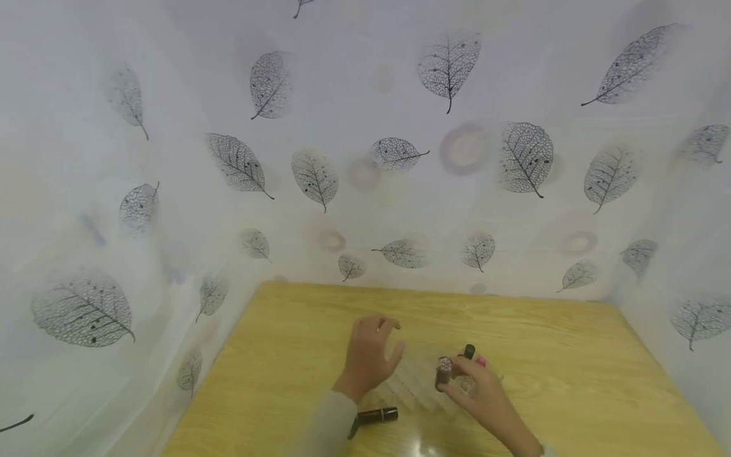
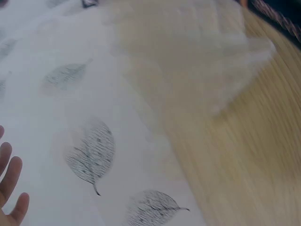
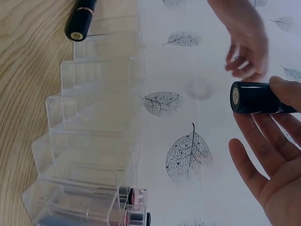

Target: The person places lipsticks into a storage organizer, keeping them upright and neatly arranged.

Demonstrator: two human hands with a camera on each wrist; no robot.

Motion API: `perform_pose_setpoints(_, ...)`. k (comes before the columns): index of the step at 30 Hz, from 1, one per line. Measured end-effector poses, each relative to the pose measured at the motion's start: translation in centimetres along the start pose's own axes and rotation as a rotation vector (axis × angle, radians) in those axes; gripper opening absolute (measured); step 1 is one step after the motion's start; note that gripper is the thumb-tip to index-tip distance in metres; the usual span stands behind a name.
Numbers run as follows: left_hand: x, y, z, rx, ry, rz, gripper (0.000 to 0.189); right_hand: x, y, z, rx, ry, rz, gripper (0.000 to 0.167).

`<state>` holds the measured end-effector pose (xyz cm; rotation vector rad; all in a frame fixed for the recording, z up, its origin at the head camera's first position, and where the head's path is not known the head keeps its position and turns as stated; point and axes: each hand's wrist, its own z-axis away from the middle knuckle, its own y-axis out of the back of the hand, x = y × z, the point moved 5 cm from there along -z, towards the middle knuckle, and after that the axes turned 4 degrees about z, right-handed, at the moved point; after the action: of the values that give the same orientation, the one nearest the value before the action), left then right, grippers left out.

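My right hand pinches a dark lipstick tube between thumb and fingers, above the right part of a clear stepped organizer. A round label marks the end of this tube in the right wrist view. My left hand hovers over the organizer's left side, fingers loosely bent and nothing in them. In the left wrist view only some fingertips of it show. Another black lipstick lies near the left forearm, at the organizer's near side. Several lipsticks stand in the organizer's compartments at one end.
The organizer stands on a wood-grain table. White sheeting with a leaf print rises behind the table and along both sides.
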<state>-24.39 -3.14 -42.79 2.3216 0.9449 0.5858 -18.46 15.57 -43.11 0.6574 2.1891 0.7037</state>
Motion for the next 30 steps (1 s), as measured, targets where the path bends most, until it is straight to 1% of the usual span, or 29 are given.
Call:
perform_pose_setpoints(3, -2.0, -0.9, 0.3, -0.035, 0.016, -0.059, 0.025, 0.4, 0.2, 0.2, 0.016, -0.013, 0.043, 0.040)
perform_pose_setpoints(5, -2.9, -1.5, 0.6, -0.062, 0.033, -0.076, 0.024, 0.7, 0.4, 0.3, 0.024, -0.014, 0.061, 0.041)
perform_pose_setpoints(7, -3.7, -2.4, 1.1, -0.100, 0.054, -0.082, 0.021, 0.9, 0.6, 0.4, 0.032, -0.013, 0.064, 0.041)
perform_pose_setpoints(9, -4.3, -3.4, 1.6, -0.149, 0.080, -0.077, 0.019, 1.2, 0.8, 0.4, 0.036, -0.032, 0.052, 0.041)
perform_pose_setpoints(11, -4.7, -4.6, 2.2, -0.200, 0.103, -0.069, 0.018, 1.7, 1.0, 0.4, 0.041, -0.085, 0.049, 0.039)
perform_pose_setpoints(13, -4.9, -5.5, 2.7, -0.243, 0.123, -0.063, 0.018, 2.2, 1.2, 0.4, 0.046, -0.146, 0.059, 0.038)
perform_pose_setpoints(14, -5.0, -6.0, 2.9, -0.252, 0.124, -0.065, 0.018, 2.5, 1.2, 0.4, 0.049, -0.168, 0.067, 0.038)
perform_pose_setpoints(17, -5.0, -6.9, 3.4, -0.264, 0.132, -0.072, 0.019, 3.2, 1.5, 0.2, 0.074, -0.190, 0.086, 0.038)
perform_pose_setpoints(20, -5.1, -7.6, 3.8, -0.260, 0.134, -0.093, 0.020, 4.0, 1.5, -0.1, 0.100, -0.197, 0.104, 0.036)
perform_pose_setpoints(24, -5.1, -8.1, 4.0, -0.268, 0.149, -0.110, 0.020, 5.6, 1.3, -0.2, 0.091, -0.288, 0.118, 0.032)
perform_pose_setpoints(26, -5.0, -8.3, 4.1, -0.278, 0.158, -0.110, 0.020, 6.3, 1.1, -0.3, 0.079, -0.327, 0.107, 0.032)
perform_pose_setpoints(30, -4.9, -8.6, 4.2, -0.302, 0.168, -0.090, 0.019, 7.4, 0.5, -0.8, 0.038, -0.356, 0.081, 0.034)
